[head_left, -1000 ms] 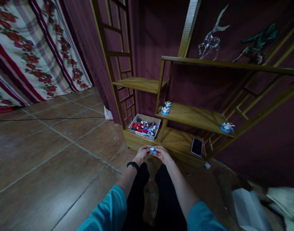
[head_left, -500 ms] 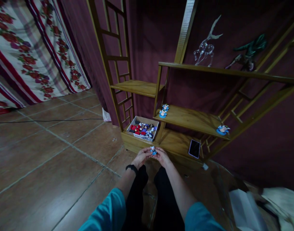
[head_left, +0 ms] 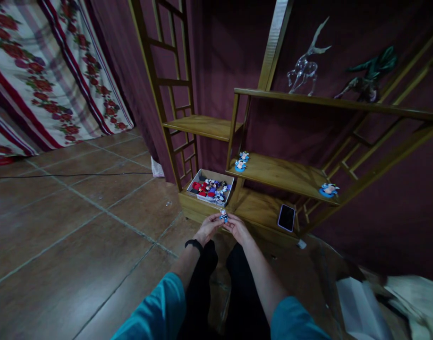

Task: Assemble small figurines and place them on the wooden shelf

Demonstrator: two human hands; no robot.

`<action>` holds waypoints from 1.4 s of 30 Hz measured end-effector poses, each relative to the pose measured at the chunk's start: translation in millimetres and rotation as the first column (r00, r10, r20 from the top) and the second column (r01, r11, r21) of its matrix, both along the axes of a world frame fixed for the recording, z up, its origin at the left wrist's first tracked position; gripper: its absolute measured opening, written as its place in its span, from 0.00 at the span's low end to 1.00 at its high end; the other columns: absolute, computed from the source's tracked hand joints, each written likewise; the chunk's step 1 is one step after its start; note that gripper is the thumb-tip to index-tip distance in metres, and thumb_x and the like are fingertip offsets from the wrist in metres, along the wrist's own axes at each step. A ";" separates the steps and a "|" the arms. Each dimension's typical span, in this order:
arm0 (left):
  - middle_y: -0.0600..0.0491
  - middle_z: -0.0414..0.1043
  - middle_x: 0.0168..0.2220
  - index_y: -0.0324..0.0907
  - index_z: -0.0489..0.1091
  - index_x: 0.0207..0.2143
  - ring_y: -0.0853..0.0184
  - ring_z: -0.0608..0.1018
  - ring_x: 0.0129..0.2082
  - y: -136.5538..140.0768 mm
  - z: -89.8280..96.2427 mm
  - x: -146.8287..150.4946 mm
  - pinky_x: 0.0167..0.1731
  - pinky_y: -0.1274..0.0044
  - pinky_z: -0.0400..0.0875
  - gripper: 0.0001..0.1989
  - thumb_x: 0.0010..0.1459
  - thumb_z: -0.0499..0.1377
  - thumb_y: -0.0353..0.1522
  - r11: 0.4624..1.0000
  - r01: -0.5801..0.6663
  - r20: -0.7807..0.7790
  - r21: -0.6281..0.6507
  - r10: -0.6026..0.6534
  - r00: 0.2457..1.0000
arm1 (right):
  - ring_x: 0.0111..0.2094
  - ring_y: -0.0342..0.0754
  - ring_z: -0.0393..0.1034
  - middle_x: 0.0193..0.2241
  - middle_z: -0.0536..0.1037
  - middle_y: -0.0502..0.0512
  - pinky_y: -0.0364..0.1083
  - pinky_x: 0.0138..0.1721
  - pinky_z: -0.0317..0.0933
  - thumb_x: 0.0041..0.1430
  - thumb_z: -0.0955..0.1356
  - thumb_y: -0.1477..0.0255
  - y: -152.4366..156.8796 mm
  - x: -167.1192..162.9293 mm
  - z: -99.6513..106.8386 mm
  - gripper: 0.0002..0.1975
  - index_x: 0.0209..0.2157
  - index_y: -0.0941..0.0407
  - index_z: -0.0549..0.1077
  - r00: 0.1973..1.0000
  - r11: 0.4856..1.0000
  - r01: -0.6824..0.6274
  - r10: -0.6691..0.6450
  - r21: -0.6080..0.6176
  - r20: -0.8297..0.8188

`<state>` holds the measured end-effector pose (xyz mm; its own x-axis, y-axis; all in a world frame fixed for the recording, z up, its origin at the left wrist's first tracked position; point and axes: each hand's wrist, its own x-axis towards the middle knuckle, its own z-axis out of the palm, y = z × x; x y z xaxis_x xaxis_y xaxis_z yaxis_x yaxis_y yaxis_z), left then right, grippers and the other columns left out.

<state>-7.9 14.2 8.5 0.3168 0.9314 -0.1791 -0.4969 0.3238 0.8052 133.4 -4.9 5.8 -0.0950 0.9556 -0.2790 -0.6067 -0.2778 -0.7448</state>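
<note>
Between my fingertips is a small blue-and-white figurine (head_left: 224,216), held upright in front of the low shelf. My left hand (head_left: 208,227) pinches it from the left, and my right hand (head_left: 236,228) grips it from the right. Just beyond them a shallow white box (head_left: 230,187) holds several small red, black, white and purple figurines. On the middle shelf (head_left: 280,174), two blue-based figurines (head_left: 241,165) stand at the left end. Another blue-based figurine (head_left: 328,190) is at that shelf's right end.
A phone or small tablet (head_left: 286,218) lies on the bottom shelf. A clear deer ornament (head_left: 304,71) and a dark green statue (head_left: 370,75) stand on the upper shelf. A dark cable (head_left: 96,175) crosses the tiled floor at left. White material (head_left: 361,307) lies at lower right.
Both hands have risen slightly, with the figurine moving a little up and left between them. The figurines on the shelf and in the box appear unmoved.
</note>
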 end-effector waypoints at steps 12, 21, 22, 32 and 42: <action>0.50 0.75 0.27 0.35 0.72 0.32 0.71 0.76 0.27 -1.1 3.4 -5.2 0.33 0.79 0.69 0.16 0.36 0.70 0.28 0.996 -0.061 -0.022 -0.062 0.060 0.998 | 0.34 0.46 0.74 0.35 0.79 0.53 0.51 0.47 0.63 0.41 0.74 0.71 -4.5 -4.7 4.4 0.17 0.37 0.55 0.75 0.996 0.995 -0.067 0.063 0.069 0.063; 0.49 0.76 0.29 0.35 0.73 0.32 0.71 0.76 0.29 -4.3 4.1 -7.9 0.34 0.79 0.68 0.16 0.37 0.69 0.26 0.998 -0.050 -0.006 -0.040 0.049 0.999 | 0.42 0.48 0.72 0.40 0.78 0.54 0.51 0.50 0.60 0.39 0.74 0.71 -8.8 -4.3 4.1 0.18 0.37 0.54 0.74 0.996 0.987 -0.070 0.063 0.144 0.058; 0.49 0.76 0.29 0.35 0.73 0.32 0.71 0.76 0.29 -4.3 4.2 -8.0 0.34 0.79 0.68 0.16 0.37 0.69 0.25 0.998 -0.047 0.000 -0.042 0.047 0.999 | 0.41 0.48 0.72 0.39 0.78 0.53 0.51 0.50 0.61 0.39 0.74 0.72 -8.6 -4.3 3.7 0.18 0.37 0.54 0.74 0.996 0.988 -0.069 0.061 0.137 0.057; 0.46 0.76 0.33 0.36 0.74 0.37 0.69 0.76 0.32 -3.0 0.5 -4.7 0.37 0.77 0.69 0.14 0.43 0.66 0.25 0.996 -0.016 0.021 -0.087 0.018 1.000 | 0.28 0.44 0.73 0.27 0.79 0.51 0.49 0.41 0.66 0.41 0.73 0.68 -2.2 -3.9 -6.8 0.14 0.33 0.55 0.73 0.991 0.999 0.031 -0.034 0.023 0.126; 0.47 0.76 0.33 0.36 0.74 0.38 0.67 0.76 0.32 -5.0 -1.8 1.9 0.39 0.74 0.67 0.21 0.36 0.68 0.24 0.998 -0.060 -0.019 -0.030 0.059 0.998 | 0.31 0.45 0.73 0.28 0.78 0.50 0.50 0.41 0.65 0.36 0.74 0.70 0.0 -3.6 -6.9 0.14 0.29 0.55 0.72 0.982 0.996 0.075 -0.081 0.041 0.172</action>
<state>-6.0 9.2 6.7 0.2572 0.9426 -0.2128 -0.5016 0.3185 0.8044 129.8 -4.9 -1.1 0.0274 0.9674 -0.2517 -0.4864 -0.2070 -0.8489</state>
